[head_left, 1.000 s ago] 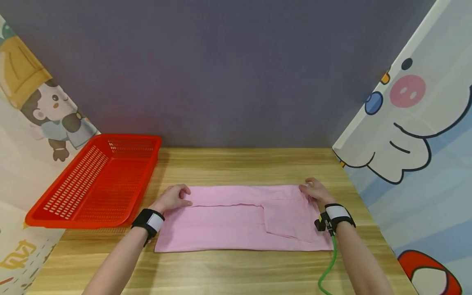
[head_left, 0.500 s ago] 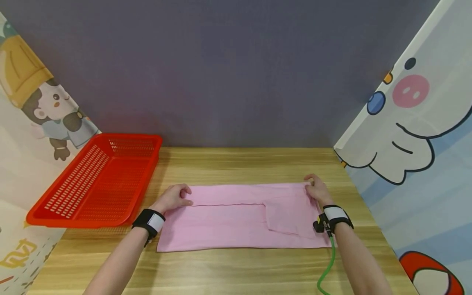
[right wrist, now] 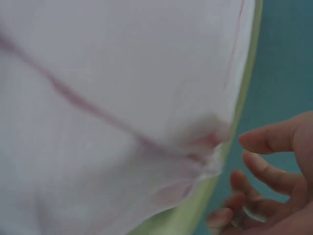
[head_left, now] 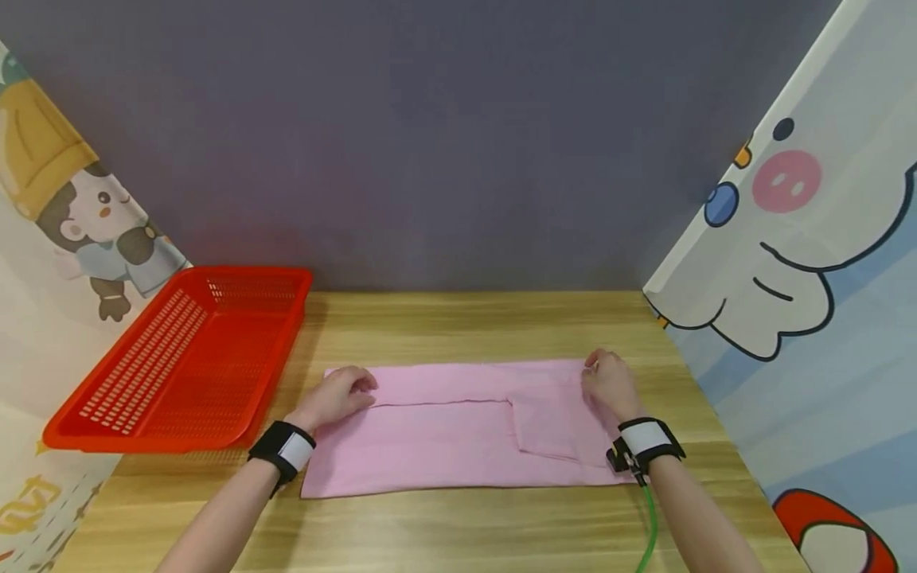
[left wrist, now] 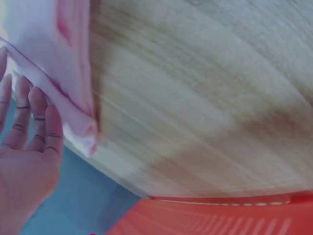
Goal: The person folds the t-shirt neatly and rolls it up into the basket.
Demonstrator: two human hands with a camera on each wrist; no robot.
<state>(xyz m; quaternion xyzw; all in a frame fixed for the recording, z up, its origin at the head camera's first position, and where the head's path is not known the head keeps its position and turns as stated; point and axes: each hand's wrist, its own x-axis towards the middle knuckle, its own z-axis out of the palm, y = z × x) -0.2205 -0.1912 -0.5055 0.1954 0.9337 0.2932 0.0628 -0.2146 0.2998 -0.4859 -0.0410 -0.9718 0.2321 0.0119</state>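
A folded pink cloth (head_left: 430, 446) lies flat and lengthwise on the wooden table, a long strip folded along its far side and a squarish flap (head_left: 548, 426) toward its right end. My left hand (head_left: 339, 395) is over the cloth's far left corner; its fingers (left wrist: 37, 105) are loosely extended beside the folded edge in the left wrist view. At the far right corner is my right hand (head_left: 610, 386). The right wrist view shows its relaxed, slightly bent fingers (right wrist: 269, 139) just off the rumpled corner of the cloth, holding nothing.
A red perforated plastic basket (head_left: 208, 358) stands left of the cloth. Behind the wooden table (head_left: 458, 326) rises a dark grey panel (head_left: 458, 143), with cartoon-printed sheets (head_left: 795, 270) on both sides. A green cable (head_left: 650, 525) runs from the right wrist strap.
The right fingers have come away from the cloth's far right corner, and that hand has turned slightly. My left hand has loosened and shifted a little at the far left corner.
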